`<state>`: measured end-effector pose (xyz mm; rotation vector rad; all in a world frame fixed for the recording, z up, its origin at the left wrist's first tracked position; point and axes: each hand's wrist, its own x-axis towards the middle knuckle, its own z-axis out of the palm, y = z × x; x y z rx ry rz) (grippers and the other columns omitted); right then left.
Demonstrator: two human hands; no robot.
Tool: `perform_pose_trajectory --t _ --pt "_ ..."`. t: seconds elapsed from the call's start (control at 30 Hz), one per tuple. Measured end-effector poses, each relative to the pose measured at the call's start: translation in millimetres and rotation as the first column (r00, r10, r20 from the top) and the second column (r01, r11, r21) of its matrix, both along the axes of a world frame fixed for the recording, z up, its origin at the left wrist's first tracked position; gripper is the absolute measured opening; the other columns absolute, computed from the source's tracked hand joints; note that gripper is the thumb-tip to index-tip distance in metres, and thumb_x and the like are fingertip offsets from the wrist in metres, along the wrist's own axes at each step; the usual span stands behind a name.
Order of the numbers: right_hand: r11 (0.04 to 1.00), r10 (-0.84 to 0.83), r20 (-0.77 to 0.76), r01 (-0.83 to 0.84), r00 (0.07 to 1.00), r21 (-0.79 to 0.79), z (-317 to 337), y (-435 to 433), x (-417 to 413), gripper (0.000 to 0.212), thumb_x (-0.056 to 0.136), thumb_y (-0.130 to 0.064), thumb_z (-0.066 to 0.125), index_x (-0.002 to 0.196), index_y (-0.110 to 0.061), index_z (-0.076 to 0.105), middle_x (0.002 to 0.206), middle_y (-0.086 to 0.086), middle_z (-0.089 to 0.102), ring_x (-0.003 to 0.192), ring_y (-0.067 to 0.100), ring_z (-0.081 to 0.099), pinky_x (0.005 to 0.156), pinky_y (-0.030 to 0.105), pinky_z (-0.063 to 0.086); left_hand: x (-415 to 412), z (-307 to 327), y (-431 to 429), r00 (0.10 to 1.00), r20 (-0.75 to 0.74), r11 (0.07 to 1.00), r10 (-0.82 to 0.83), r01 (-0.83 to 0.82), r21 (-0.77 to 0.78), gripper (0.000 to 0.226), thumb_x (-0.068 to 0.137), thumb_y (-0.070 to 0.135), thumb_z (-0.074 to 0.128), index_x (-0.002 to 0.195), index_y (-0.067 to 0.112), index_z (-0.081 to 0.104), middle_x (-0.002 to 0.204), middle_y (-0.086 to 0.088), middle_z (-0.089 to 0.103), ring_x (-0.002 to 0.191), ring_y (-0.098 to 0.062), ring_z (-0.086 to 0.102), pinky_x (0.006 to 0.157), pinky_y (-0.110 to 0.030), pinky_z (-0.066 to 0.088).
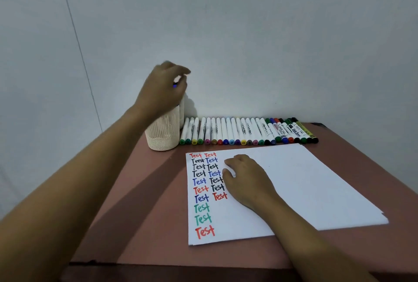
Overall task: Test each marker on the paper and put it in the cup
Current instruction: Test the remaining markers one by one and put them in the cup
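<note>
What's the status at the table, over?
Left hand grips a marker over the cup. Right hand rests on the paper, holding nothing. Row of markers waiting behind; nothing blocking the cup.

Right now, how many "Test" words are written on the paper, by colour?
Red words: 5
Black words: 6
Blue words: 4
Green words: 2
Total on the paper: 17

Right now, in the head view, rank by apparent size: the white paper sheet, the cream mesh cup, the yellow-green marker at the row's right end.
1. white paper sheet
2. cream mesh cup, top hidden behind the left hand
3. yellow-green marker
The paper lies nearer, yet the gap is plain.
</note>
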<state>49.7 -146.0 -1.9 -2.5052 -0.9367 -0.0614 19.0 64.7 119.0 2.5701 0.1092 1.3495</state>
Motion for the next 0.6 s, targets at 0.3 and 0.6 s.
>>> perform_pose_trajectory --t 0.3,0.6 --pt "0.999 -0.029 0.109 0.034 0.994 -0.039 -3 3 -6 0.041 0.100 -0.029 0.036 0.132 -0.011 0.054 0.133 0.009 0.052 0.121 0.025 0.049 0.095 0.033 0.042 -43 -105 -48 0.817 -0.572 0.980 -0.069 -0.052 -0.191 0.041 0.099 0.025 0.036 0.138 0.012 0.042 0.143 -0.008 0.040 0.131 -0.020 0.036 0.106 -0.028 0.026" --pt "0.989 -0.014 0.011 0.012 1.000 0.151 17 -8 9 0.033 0.096 -0.023 0.044 0.120 -0.012 0.064 0.127 0.009 0.059 0.109 0.023 0.058 0.089 0.031 0.046 -40 -120 -44 0.680 -0.733 0.981 -0.018 -0.130 -0.144 0.048 0.100 0.037 0.029 0.144 0.018 0.033 0.154 -0.001 0.024 0.140 -0.018 0.024 0.116 -0.040 0.016"
